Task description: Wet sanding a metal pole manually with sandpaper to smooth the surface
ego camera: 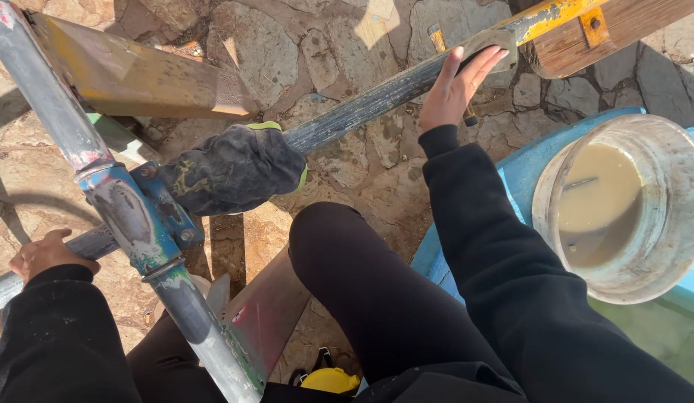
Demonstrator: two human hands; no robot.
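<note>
A worn dark metal bar (377,101) runs diagonally from lower left to upper right over a stone floor. My right hand (455,86) lies flat on its upper stretch, fingers pressing a grey pad (492,41) against it. My left hand (44,254) grips the bar's lower end at the left edge. A dark, dirty cloth with a green edge (238,168) is draped over the bar near a blue clamp (164,213) that joins it to a grey upright pole (59,123).
A white bucket (679,216) of murky beige liquid stands on a blue surface (526,168) at the right. Rusty yellow metal plate (138,75) sits upper left, a wooden board (608,30) with a yellow fitting upper right. My knee (339,254) is in the middle.
</note>
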